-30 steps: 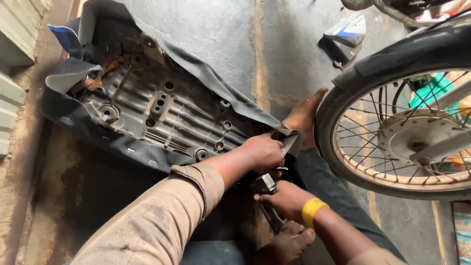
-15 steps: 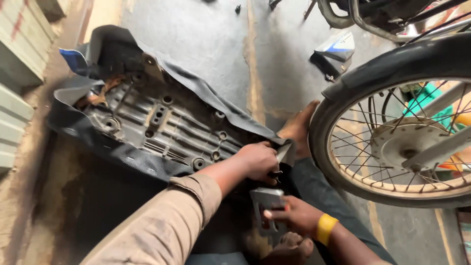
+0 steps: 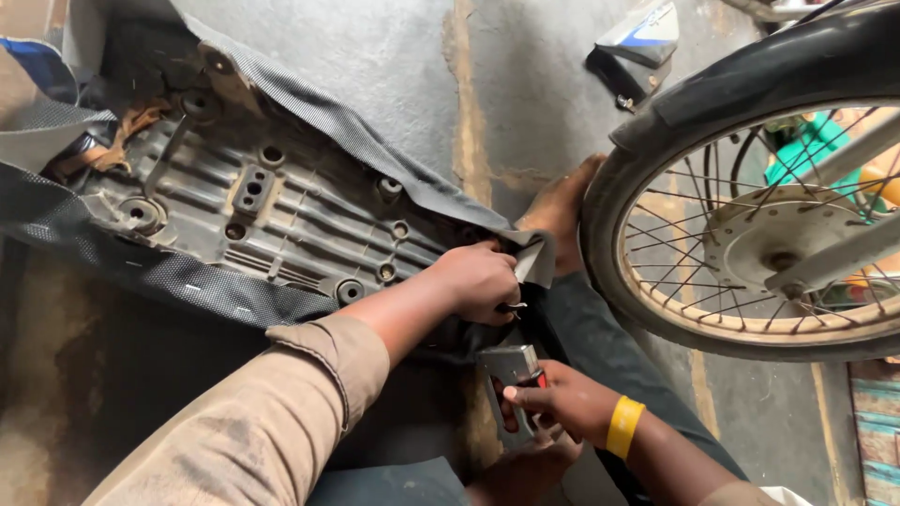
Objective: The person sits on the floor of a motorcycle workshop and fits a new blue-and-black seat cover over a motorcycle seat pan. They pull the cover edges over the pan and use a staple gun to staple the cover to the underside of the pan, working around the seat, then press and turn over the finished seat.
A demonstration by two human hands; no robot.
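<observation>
Left hand: we see our left hand (image 3: pixel 480 281) closed on the loose edge of the seat cover (image 3: pixel 375 155), fingers pinching the flap at the seat's narrow end.
Right hand: our right hand (image 3: pixel 562 403) is wrapped around a grey metal staple gun (image 3: pixel 514 375) with a red part at its grip; the tool sits just below the left hand, near the pinched flap but apart from it.
Wristband: a yellow band (image 3: pixel 623 426) circles the right wrist.
Seat cover, position: the dark textured cover lies folded over the rim of the upturned motorcycle seat base (image 3: pixel 281 211), which rests on the concrete floor (image 3: pixel 375 56) in front of us.
Seat cover, handling: we judge it soft, thin and pliable, light in the hand, with a grained face that should not slip. It wrinkles readily, so we take hold at the very edge, close to the rim.
Seat base, handling: the ribbed grey plastic pan looks stiff and moderately light. We judge the rim and ribs to be the firm places to bear on; the bosses and holes offer poor grip.
Staple gun, handling: rigid and compact, likely heavier than its size suggests; we hold it by the body.
Feet: a bare foot (image 3: pixel 562 211) rests on the floor just beyond the left hand, another (image 3: pixel 520 473) beneath the right hand.
Wheel: a spoked motorcycle wheel (image 3: pixel 750 234) with black tyre stands at our right, near the foot.
Beyond: a small white-and-blue body panel (image 3: pixel 642 37) lies on the floor past the wheel.
</observation>
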